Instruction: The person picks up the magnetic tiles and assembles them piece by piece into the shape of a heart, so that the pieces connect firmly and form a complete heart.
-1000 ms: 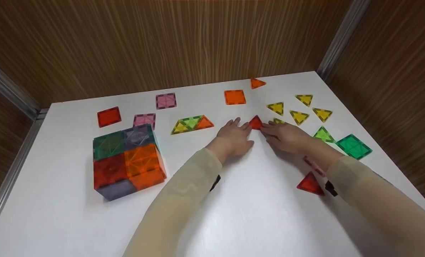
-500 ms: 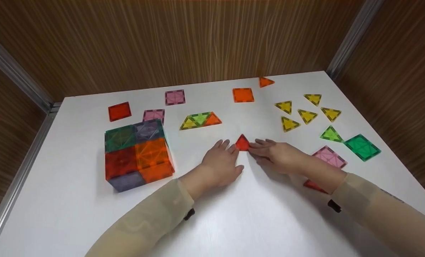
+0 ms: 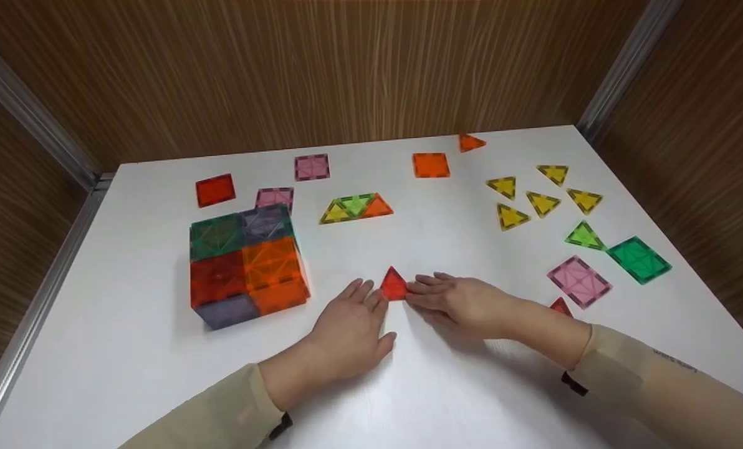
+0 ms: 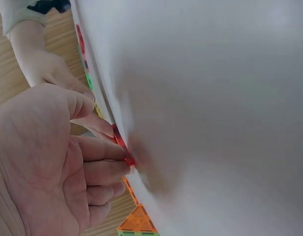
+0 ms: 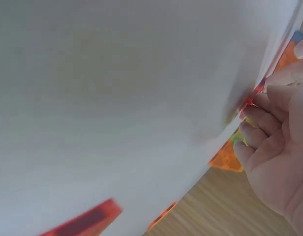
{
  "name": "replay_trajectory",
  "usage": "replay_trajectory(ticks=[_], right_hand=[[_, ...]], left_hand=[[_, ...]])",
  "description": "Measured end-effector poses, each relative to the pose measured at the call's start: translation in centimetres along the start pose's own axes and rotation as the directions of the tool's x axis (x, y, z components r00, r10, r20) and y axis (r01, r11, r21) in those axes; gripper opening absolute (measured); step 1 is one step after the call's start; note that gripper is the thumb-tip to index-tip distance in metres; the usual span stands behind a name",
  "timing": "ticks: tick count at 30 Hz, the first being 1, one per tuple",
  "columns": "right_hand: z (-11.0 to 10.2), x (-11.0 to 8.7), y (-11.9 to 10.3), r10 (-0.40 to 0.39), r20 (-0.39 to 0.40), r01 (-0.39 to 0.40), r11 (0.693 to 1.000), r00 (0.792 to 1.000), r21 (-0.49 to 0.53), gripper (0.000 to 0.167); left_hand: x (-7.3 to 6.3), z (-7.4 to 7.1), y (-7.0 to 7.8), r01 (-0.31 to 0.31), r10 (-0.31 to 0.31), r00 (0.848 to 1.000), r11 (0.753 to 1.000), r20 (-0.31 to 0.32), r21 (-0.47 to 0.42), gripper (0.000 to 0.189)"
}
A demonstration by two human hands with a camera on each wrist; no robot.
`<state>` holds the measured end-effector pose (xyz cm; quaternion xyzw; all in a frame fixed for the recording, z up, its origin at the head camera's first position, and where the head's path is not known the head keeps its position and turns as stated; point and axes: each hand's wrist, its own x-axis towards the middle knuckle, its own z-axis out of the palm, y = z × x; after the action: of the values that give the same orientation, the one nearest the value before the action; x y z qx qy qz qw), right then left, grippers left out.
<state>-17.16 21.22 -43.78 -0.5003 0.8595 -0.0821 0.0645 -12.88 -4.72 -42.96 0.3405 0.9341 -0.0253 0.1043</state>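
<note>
A small red triangular magnetic tile (image 3: 394, 285) is on the white table between the two hands, its tip pointing away from me. My left hand (image 3: 349, 330) touches its left side with straight fingertips, the thumb held apart. From the other side, my right hand (image 3: 462, 305) touches it with extended fingers. The left wrist view catches the red tile (image 4: 123, 142) nearly edge-on at the fingertips. In the right wrist view the red tile (image 5: 251, 101) is partly covered by the right fingers (image 5: 262, 118).
A block of joined coloured square tiles (image 3: 240, 265) stands left of the hands. Beyond them lies a strip of three joined triangles (image 3: 356, 207). Several yellow triangles (image 3: 543, 203), a pink square (image 3: 580, 282) and a green square (image 3: 639, 259) lie to the right. Wooden panels (image 3: 346, 68) enclose the table.
Both hands have drawn the red triangular tile toward me and to the left, keeping it between their fingertips. The other tiles shift only slightly in view.
</note>
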Motion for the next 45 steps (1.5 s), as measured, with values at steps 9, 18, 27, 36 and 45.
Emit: replay_trajectory(ticks=[9, 18, 27, 36, 45], right_hand=[[0.3, 0.3, -1.4, -0.044, 0.003, 0.044, 0.999, 0.999, -0.011, 0.048], [-0.4, -0.5, -0.3, 0.030, -0.039, -0.028, 0.999, 0.999, 0.045, 0.050], [-3.8, -5.2, 7.5, 0.379, -0.141, -0.358, 0.921, 0.914, 0.156, 0.049], [-3.8, -8.4, 13.1, 0.636, 0.022, -0.631, 0.759, 0.771, 0.162, 0.052], [-2.7, -7.0, 10.8, 0.551, 0.001, -0.541, 0.819, 0.835, 0.189, 0.042]], left_hand=[[-1.9, 0.3, -0.7, -0.056, 0.057, 0.998, 0.997, 0.016, -0.056, 0.071], [-2.0, 1.0, -1.7, -0.092, 0.096, 0.995, 0.989, 0.030, -0.118, 0.070], [-2.0, 1.3, -2.1, -0.130, 0.129, 0.992, 0.985, -0.017, -0.111, 0.066], [-2.0, 1.3, -2.1, -0.122, 0.124, 0.992, 0.987, 0.015, -0.105, 0.066], [-2.0, 1.2, -2.2, -0.123, 0.126, 0.992, 0.985, 0.018, -0.123, 0.066]])
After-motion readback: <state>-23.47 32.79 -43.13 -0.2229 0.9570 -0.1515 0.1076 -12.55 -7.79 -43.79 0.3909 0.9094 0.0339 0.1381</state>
